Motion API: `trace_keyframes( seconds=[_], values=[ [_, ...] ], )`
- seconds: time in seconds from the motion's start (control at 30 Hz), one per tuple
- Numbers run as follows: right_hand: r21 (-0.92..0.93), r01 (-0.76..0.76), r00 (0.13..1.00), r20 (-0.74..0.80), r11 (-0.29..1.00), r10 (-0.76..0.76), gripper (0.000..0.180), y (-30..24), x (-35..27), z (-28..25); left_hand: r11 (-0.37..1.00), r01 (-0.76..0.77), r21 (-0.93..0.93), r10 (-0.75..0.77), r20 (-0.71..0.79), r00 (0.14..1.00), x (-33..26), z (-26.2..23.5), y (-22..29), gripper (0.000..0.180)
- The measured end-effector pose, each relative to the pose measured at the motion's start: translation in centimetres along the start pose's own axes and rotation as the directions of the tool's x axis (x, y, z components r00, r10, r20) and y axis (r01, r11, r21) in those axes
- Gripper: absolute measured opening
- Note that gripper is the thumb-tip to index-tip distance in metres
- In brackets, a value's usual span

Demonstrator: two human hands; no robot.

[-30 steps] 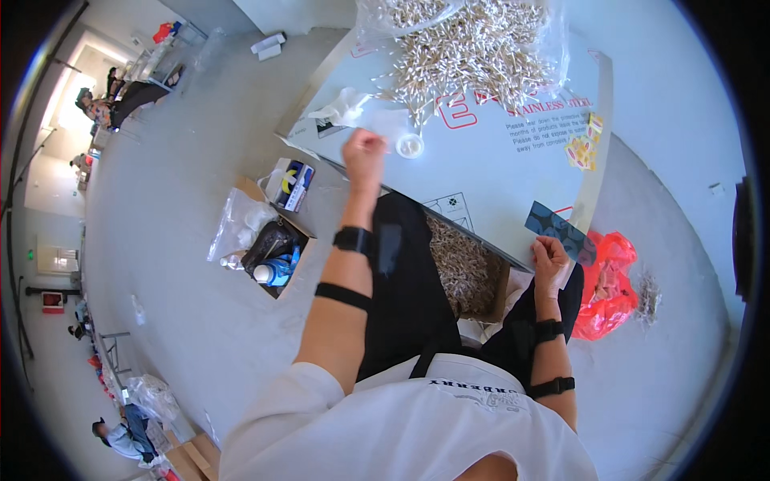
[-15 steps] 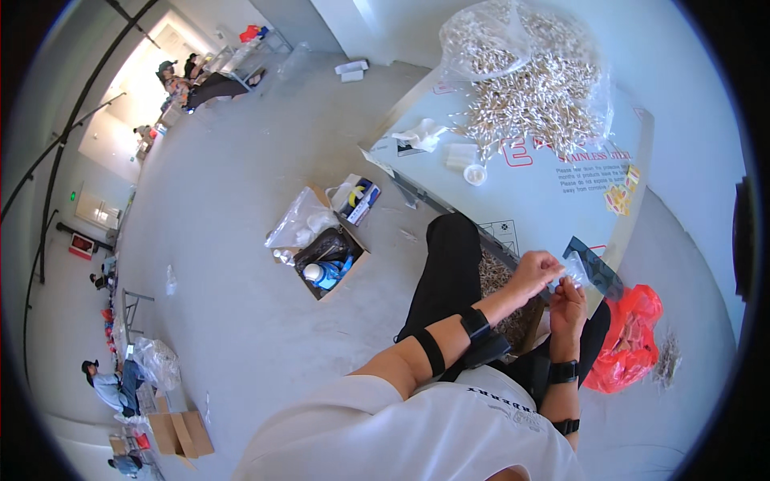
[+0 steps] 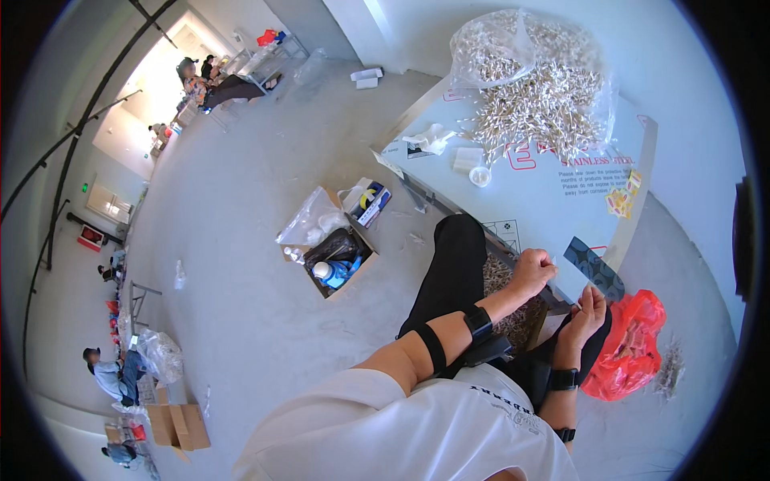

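Over the near edge of the table (image 3: 513, 188), my left hand (image 3: 533, 273) is closed in a pinch. A tiny pale bit shows at its fingertips, too small to name. My right hand (image 3: 589, 311), lower and to the right, is also pinched shut, with a small whitish thing at its fingertips that I cannot make out. Between the hands is a pale patch; I cannot tell a clear bag from the table top there. A dark patterned sheet (image 3: 594, 267) lies just beyond my right hand. Below my left hand, many cotton swabs (image 3: 513, 325) fill a container between my legs.
A clear bag (image 3: 491, 60) spills a large heap of cotton swabs (image 3: 541, 108) across the far table. Small yellow packets (image 3: 622, 199) and a round white tub (image 3: 480, 176) lie there. A red plastic bag (image 3: 634, 345) stands right; an open carton (image 3: 353, 268) holds a blue bottle. People sit far left.
My hands have moved apart, the right one down and to the right. The crumpled clear plastic seen between them before no longer shows clearly. The whole view has shifted slightly.
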State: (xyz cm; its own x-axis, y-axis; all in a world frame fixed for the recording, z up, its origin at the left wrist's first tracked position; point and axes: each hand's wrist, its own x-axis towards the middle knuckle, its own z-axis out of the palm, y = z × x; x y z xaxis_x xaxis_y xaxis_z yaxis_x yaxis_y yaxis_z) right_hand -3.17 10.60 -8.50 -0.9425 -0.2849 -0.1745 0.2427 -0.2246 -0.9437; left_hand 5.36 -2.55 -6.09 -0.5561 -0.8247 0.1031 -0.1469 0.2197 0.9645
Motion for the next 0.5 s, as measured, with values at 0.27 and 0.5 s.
trace_keyframes(
  seconds=[0.27,0.5],
  values=[
    [-0.083,-0.126,0.892,0.428,0.989,0.149,0.018,-2.2,-0.9,0.4,0.992,-0.073,0.104,0.045,0.251,0.967,-0.8,1.3,1.5,0.019],
    [-0.157,-0.180,0.841,0.487,0.971,0.234,0.022,-2.6,0.2,-0.7,0.962,-0.194,0.194,0.096,0.424,0.901,-1.1,1.2,2.2,0.021]
  ],
)
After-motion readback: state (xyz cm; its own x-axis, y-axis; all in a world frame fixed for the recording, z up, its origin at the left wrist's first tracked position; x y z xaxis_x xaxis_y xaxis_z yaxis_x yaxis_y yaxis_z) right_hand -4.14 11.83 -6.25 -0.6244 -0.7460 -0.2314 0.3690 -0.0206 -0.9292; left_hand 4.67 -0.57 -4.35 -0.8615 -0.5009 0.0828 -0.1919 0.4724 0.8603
